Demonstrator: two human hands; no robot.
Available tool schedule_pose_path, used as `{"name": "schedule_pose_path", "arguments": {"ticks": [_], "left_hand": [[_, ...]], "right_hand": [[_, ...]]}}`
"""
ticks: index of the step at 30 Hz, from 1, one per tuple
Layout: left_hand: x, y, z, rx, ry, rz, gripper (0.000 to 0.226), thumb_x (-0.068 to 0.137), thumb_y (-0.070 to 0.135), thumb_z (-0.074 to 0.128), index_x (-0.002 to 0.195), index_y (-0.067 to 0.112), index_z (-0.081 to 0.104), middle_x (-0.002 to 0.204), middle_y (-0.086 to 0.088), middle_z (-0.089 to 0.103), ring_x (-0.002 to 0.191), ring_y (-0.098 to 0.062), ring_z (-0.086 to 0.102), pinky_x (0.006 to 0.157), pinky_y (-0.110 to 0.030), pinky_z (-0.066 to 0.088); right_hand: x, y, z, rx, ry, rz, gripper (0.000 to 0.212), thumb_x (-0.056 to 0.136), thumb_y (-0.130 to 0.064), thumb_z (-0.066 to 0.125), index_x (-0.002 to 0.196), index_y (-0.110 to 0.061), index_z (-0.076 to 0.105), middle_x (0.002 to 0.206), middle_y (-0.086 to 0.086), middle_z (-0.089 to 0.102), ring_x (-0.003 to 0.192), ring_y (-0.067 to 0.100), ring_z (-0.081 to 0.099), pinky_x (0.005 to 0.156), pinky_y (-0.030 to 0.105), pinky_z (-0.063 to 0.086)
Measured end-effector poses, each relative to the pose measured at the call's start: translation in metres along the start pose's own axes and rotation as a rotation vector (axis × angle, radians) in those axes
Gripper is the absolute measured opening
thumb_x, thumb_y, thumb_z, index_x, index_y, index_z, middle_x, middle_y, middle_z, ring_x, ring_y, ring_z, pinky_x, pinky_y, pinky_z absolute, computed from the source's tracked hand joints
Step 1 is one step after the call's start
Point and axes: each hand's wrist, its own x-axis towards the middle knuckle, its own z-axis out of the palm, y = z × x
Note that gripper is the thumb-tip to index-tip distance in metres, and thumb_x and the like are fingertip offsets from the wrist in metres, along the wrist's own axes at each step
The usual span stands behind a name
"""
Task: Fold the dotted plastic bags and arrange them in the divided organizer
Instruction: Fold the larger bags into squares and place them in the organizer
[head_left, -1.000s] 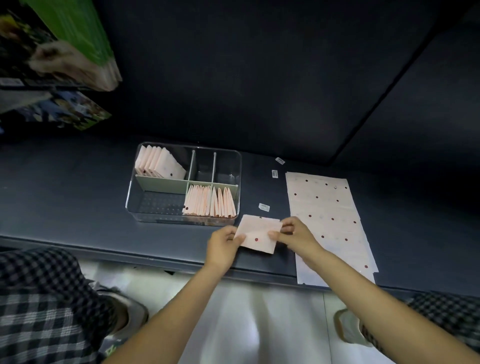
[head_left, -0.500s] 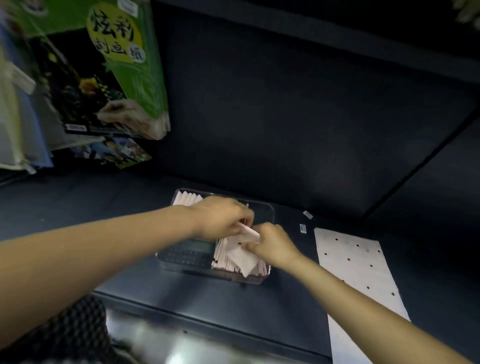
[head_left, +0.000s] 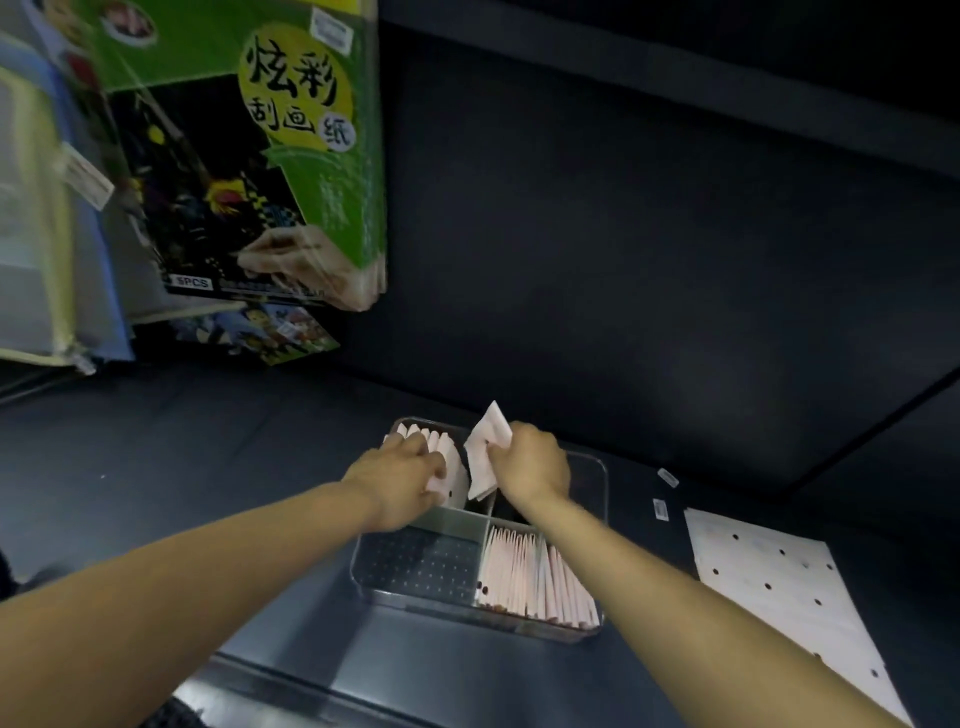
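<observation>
A clear divided organizer (head_left: 597, 483) sits on the dark shelf. My right hand (head_left: 535, 462) grips a folded pink dotted bag (head_left: 485, 441) upright over the organizer's back part. My left hand (head_left: 402, 480) rests on a row of folded bags (head_left: 441, 441) standing in the back-left compartment, its fingers pressing them leftward. Another row of folded bags (head_left: 535, 577) fills the front-right compartment. The front-left compartment (head_left: 415, 564) holds nothing. A stack of flat dotted bags (head_left: 769, 577) lies on the shelf to the right.
Green packs of scratch paper (head_left: 249, 150) and clear folders (head_left: 36, 234) hang at the upper left. Two small labels (head_left: 661, 506) lie on the shelf between organizer and flat bags. The shelf's front edge (head_left: 311, 680) runs below the organizer.
The folded bag was lifted from the shelf front to the organizer. My hands moved from the front-right row to the back; my left hand now presses the back-left row.
</observation>
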Motion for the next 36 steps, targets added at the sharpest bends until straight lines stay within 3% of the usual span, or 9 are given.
{"name": "schedule_pose_path", "arguments": {"ticks": [5, 10, 15, 20, 22, 26, 29, 32, 36], "left_hand": [[0.004, -0.002, 0.001, -0.107, 0.009, 0.006, 0.041, 0.094, 0.041, 0.049, 0.132, 0.025, 0.049, 0.131, -0.002, 0.040, 0.126, -0.022, 0.032, 0.103, -0.036, 0.035], [0.003, -0.006, -0.001, -0.245, 0.015, -0.005, 0.027, 0.092, 0.034, 0.054, 0.117, 0.024, 0.059, 0.117, -0.001, 0.044, 0.113, -0.019, 0.044, 0.096, -0.035, 0.041], [0.002, -0.008, -0.001, -0.257, 0.052, 0.001, 0.025, 0.092, 0.030, 0.053, 0.115, 0.022, 0.060, 0.115, 0.000, 0.047, 0.106, -0.018, 0.049, 0.090, -0.030, 0.042], [-0.003, -0.007, -0.003, -0.228, 0.044, 0.062, 0.029, 0.093, 0.029, 0.052, 0.122, 0.025, 0.052, 0.116, 0.001, 0.046, 0.108, -0.018, 0.049, 0.089, -0.033, 0.044], [-0.006, -0.007, -0.003, -0.136, 0.051, 0.076, 0.029, 0.093, 0.028, 0.049, 0.122, 0.027, 0.052, 0.118, 0.003, 0.045, 0.111, -0.018, 0.048, 0.089, -0.033, 0.043], [-0.011, 0.002, -0.002, 0.171, 0.165, 0.107, 0.032, 0.095, 0.034, 0.041, 0.126, 0.028, 0.049, 0.125, 0.003, 0.044, 0.118, -0.018, 0.041, 0.090, -0.032, 0.034], [-0.018, 0.022, -0.002, 0.184, 0.258, 0.168, 0.034, 0.095, 0.034, 0.042, 0.127, 0.029, 0.048, 0.126, 0.004, 0.043, 0.117, -0.019, 0.040, 0.090, -0.032, 0.032], [-0.027, 0.049, -0.003, 0.146, 0.286, 0.283, 0.030, 0.095, 0.034, 0.045, 0.122, 0.026, 0.052, 0.124, 0.004, 0.045, 0.113, -0.019, 0.042, 0.090, -0.032, 0.036], [-0.040, 0.103, 0.010, 0.132, 0.199, 0.466, 0.032, 0.096, 0.035, 0.046, 0.125, 0.023, 0.053, 0.124, 0.004, 0.049, 0.113, -0.017, 0.046, 0.093, -0.030, 0.038]], "right_hand": [[-0.001, -0.011, 0.026, -0.162, -0.052, 0.010, 0.025, 0.094, -0.023, 0.044, 0.108, -0.010, 0.061, 0.109, 0.012, 0.065, 0.098, 0.031, 0.063, 0.068, 0.030, 0.044], [0.004, -0.023, 0.043, 0.191, -0.328, 0.188, 0.064, 0.096, -0.055, 0.026, 0.114, -0.005, 0.062, 0.118, 0.016, 0.062, 0.109, 0.032, 0.058, 0.086, 0.032, 0.044], [0.011, -0.020, 0.049, 0.216, -0.417, 0.210, 0.061, 0.099, -0.049, 0.023, 0.124, -0.003, 0.055, 0.128, 0.018, 0.056, 0.118, 0.031, 0.053, 0.093, 0.030, 0.040], [0.013, -0.019, 0.054, 0.560, -0.555, 0.272, 0.061, 0.100, -0.047, 0.024, 0.089, -0.001, 0.063, 0.084, 0.014, 0.064, 0.084, 0.027, 0.062, 0.089, 0.036, 0.048], [0.012, -0.016, 0.054, 0.617, -0.564, 0.284, 0.054, 0.100, -0.046, 0.027, 0.079, -0.008, 0.059, 0.077, 0.010, 0.061, 0.077, 0.023, 0.055, 0.078, 0.034, 0.045], [0.008, -0.011, 0.043, 0.369, -0.490, 0.160, 0.046, 0.098, -0.042, 0.035, 0.095, -0.005, 0.062, 0.109, 0.018, 0.066, 0.094, 0.027, 0.060, 0.094, 0.038, 0.048], [-0.011, 0.011, 0.016, 0.364, -0.315, -0.006, 0.031, 0.095, -0.026, 0.044, 0.103, -0.008, 0.068, 0.112, 0.010, 0.067, 0.101, 0.026, 0.062, 0.089, 0.030, 0.049], [-0.041, 0.066, -0.022, 0.485, -0.267, -0.111, 0.023, 0.093, -0.021, 0.055, 0.111, -0.013, 0.067, 0.111, 0.006, 0.069, 0.101, 0.018, 0.063, 0.089, 0.024, 0.046], [-0.084, 0.189, -0.067, 0.496, -0.199, 0.014, 0.020, 0.089, -0.011, 0.062, 0.108, -0.009, 0.067, 0.108, 0.010, 0.069, 0.095, 0.015, 0.063, 0.089, 0.024, 0.048]]}}
